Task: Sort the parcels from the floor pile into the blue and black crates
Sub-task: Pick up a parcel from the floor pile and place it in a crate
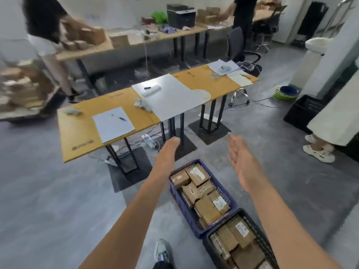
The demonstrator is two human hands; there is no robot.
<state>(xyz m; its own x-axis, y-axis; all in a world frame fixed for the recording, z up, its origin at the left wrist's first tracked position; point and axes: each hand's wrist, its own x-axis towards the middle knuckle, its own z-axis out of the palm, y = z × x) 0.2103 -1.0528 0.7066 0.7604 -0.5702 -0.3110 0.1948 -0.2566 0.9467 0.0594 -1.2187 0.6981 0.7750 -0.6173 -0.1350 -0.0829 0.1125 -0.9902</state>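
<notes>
Our left hand [167, 152] and right hand [240, 160] are flat and empty. The blue crate [175, 193] of parcels [206, 206] sits on the floor between and below them, touching the black crate [260, 232].

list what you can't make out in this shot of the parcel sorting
Head view only:
- Floor pile: not in the frame, so what is left to sort cannot be told.
- Black crate: near end cut off by the bottom edge.
- Blue crate: lower parcels hidden under the top ones.
- Parcel labels: too small and blurred to read.
- Left hand and right hand: both open and empty, but motion-blurred.
- Boxes on the cart at left: smeared.
</notes>
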